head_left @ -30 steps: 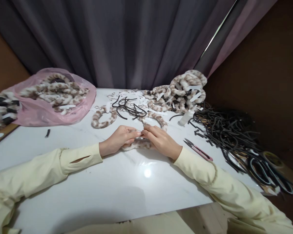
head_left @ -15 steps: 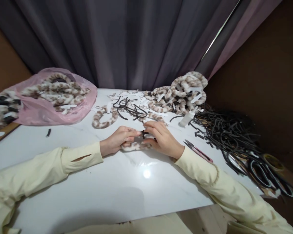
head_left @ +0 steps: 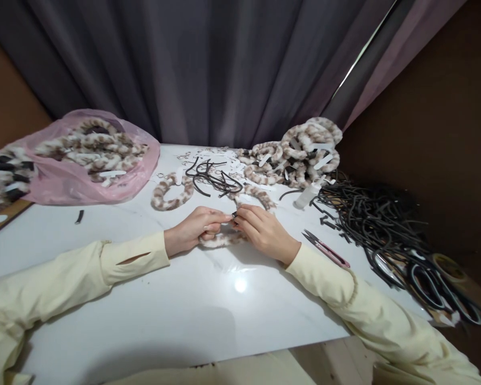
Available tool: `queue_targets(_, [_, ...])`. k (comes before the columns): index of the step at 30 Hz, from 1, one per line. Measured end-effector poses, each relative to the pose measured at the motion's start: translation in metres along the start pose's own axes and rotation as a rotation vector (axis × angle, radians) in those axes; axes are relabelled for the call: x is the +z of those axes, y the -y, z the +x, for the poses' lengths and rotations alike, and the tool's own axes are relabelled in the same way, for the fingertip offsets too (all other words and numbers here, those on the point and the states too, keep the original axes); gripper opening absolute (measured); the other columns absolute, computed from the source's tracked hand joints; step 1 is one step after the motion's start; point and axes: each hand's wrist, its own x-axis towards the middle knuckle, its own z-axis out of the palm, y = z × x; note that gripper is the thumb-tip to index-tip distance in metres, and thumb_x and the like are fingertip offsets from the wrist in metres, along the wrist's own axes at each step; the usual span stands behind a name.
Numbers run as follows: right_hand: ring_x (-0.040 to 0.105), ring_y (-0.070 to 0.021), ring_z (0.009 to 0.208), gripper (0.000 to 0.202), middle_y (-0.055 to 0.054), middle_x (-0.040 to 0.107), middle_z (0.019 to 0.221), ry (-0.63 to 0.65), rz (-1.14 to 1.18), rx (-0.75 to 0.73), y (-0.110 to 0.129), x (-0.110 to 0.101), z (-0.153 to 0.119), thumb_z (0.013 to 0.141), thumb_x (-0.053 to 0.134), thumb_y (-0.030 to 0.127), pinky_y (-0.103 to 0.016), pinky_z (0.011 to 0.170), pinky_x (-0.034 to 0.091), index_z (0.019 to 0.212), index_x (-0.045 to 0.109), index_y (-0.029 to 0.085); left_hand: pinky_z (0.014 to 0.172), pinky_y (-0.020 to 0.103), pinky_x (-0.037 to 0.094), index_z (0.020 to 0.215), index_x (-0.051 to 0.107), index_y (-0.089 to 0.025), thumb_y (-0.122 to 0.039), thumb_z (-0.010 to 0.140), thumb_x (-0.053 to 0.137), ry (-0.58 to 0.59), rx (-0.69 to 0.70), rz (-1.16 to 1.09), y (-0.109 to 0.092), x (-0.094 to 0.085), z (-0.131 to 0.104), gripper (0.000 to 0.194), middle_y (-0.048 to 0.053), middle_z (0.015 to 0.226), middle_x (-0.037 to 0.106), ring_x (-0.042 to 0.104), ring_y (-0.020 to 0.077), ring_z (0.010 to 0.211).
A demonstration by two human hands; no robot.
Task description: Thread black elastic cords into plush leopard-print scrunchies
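Note:
My left hand [head_left: 202, 227] is closed, its thumb and forefinger pinching at a short black strip [head_left: 234, 214]. From the other side my right hand [head_left: 264, 232] closes on the same strip, its fingers bent together and hiding most of it. A furry white-and-brown strap [head_left: 222, 239] hangs below the fingers, just over the table, and runs between the two hands. Behind them lie another furry piece [head_left: 260, 195] and a furry loop [head_left: 172, 193] with a white tag.
Black cords [head_left: 214, 179] lie beyond my hands. A pink bag [head_left: 144, 182] of furry loops stands left; more furry loops [head_left: 310, 139] are piled back right. A small bottle [head_left: 307, 196], thread snips [head_left: 326, 248] and a heap of black cords [head_left: 369, 219] lie right on the white table [head_left: 176, 315].
My right hand's fingers have come together and closed over the black strip, covering more of it. My left hand has stayed in place.

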Motion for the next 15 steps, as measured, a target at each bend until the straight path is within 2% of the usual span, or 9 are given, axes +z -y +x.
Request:
queue_targets(5, [0.053,-0.0221,0.096,0.014,-0.014,0.059,0.089,-0.026,0.138,0.074,-0.0004,-0.0028,0.0014,0.091,0.041,0.013,-0.034,0.077,0.05,0.091,0.054,0.01,0.038,0.018,0.009,0.066,0.052,-0.013,-0.029,0.07,0.068,0.009,0.009,0.03,-0.0001,-0.0004,-0.0003,0.023,-0.012,0.042,0.02,0.01,0.0023,0.04])
queue_targets(11, [0.052,-0.0237,0.104,0.015,-0.017,0.058,0.096,-0.014,0.129,-0.017,-0.0065,-0.0029,-0.0039,0.09,0.039,0.012,-0.037,0.083,0.05,0.098,0.052,0.008,0.039,0.018,0.008,0.066,0.053,-0.013,-0.03,0.069,0.068,0.032,0.003,0.046,-0.0006,-0.0022,0.0002,0.023,-0.011,0.043,0.02,0.01,0.0027,0.041])
queue_targets(15, [0.053,-0.0233,0.102,0.015,-0.016,0.058,0.098,0.001,0.101,-0.032,-0.0092,-0.0024,-0.0061,0.091,0.039,0.012,-0.037,0.081,0.051,0.097,0.052,0.01,0.039,0.018,0.008,0.062,0.05,-0.014,-0.031,0.067,0.069,0.035,-0.008,0.047,-0.0018,-0.0019,0.0001,0.026,-0.012,0.043,0.019,0.009,0.0026,0.04])
